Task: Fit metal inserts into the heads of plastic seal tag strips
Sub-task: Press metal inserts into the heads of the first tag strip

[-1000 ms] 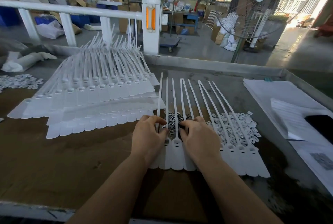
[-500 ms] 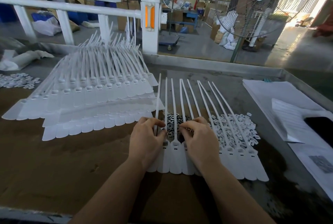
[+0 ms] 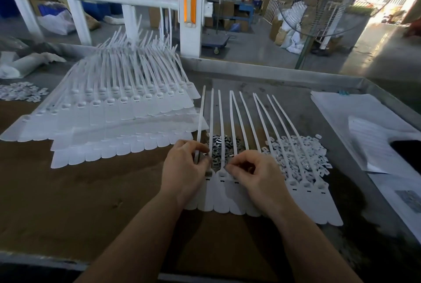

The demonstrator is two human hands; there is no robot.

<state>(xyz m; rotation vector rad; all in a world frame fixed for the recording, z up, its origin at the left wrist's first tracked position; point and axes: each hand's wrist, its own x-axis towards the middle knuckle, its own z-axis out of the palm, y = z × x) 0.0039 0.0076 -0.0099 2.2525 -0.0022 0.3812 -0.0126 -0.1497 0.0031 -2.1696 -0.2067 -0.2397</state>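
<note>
Factory floor stretches behind a brown worktop (image 3: 68, 203) with a raised metal rim. Left-hand fingers (image 3: 200, 147) are curled in a pinch at the base of the leftmost tail, just above its head; whether a metal piece sits between them I cannot tell. Right-hand fingers (image 3: 230, 167) are curled in a pinch over the next heads, apparently on a small insert (too small to be sure). The left hand (image 3: 184, 171) and right hand (image 3: 262, 175) both rest on the near row of seal tag strips (image 3: 307, 196), which lies flat with tails fanning away. Under those tails, just beyond the fingertips, sits a heap of metal inserts (image 3: 222, 146); to its right, a pile of white plastic clips (image 3: 303, 152). Stacked strip sheets (image 3: 118, 123) lie to the left, papers (image 3: 355, 123) at the right.

The risk, as I judge it: an insert going in tilted or reversed, since the slot is small and the hands hide it, or the loose row shifting under pressure.
</note>
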